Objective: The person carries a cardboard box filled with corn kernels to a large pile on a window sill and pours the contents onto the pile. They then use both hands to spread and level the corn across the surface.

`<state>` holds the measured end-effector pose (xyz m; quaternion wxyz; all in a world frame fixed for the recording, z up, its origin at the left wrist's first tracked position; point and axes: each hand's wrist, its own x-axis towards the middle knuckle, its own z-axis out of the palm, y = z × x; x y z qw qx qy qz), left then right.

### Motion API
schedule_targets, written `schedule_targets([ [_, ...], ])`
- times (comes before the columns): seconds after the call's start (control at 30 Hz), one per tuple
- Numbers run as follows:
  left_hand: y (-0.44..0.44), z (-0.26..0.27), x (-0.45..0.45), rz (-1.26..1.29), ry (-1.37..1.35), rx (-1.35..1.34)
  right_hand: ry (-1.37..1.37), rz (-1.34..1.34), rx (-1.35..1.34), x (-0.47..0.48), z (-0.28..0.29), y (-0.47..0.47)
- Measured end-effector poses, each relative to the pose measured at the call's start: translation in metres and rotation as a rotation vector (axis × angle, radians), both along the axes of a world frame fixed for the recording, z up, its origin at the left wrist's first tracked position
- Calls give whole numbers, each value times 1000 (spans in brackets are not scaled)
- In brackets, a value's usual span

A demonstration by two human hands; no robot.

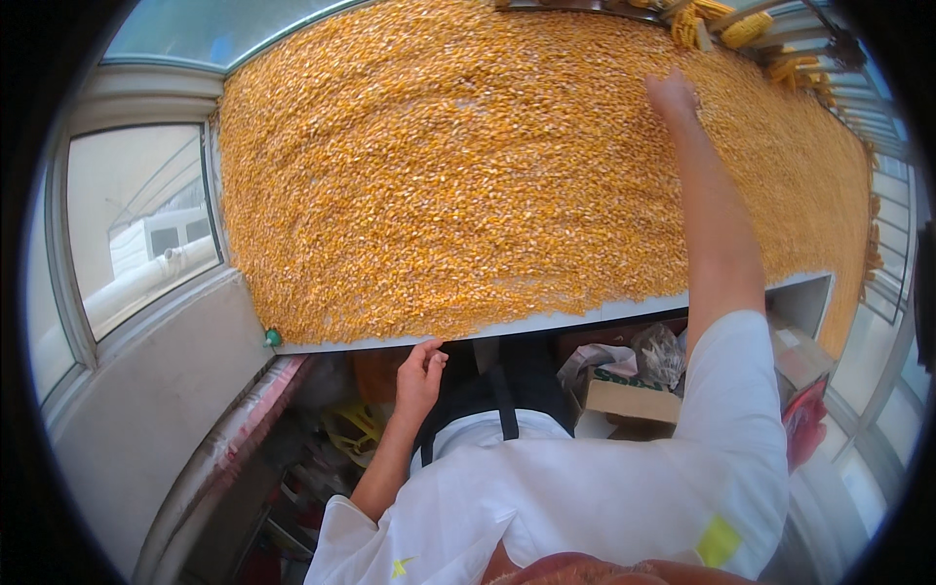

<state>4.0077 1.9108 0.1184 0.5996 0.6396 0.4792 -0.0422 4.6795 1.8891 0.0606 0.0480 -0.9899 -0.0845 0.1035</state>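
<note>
A thick layer of loose yellow corn kernels is spread over a broad pale surface, whose white front edge shows before my body. My right hand reaches far across to the back right and rests on or just above the kernels; its fingers point away, and whether they hold anything cannot be told. My left hand is at the front edge, fingers loosely curled with the fingertips by the white rim, and no object shows in it.
Corn cobs lie by metal bars at the back right. A small green object sits at the front left corner. Below the edge are an open cardboard box, plastic bags and a yellow plastic item. Windows flank the left side.
</note>
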Motion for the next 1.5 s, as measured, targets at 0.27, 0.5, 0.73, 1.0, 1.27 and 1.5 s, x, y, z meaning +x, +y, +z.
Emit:
schedule_targets([
  [0.27, -5, 0, -24, 66, -9, -57, 201, 107, -136, -113, 24, 131],
  [0.5, 19, -1, -52, 132, -56, -8, 114, 406, -75, -258, 9, 238],
  [0.73, 44, 1, -74, 187, -94, 0, 141, 841, 95, -404, 14, 278],
  [1.0, 125, -7, -96, 215, -20, 272, -381, 1126, 496, -319, -38, 229],
  [1.27, 220, -52, -101, 279, -39, 207, -224, 623, 7, -198, -25, 150],
  [1.5, 319, -96, -88, 504, -85, 250, -176, 745, 93, -214, -41, 160],
])
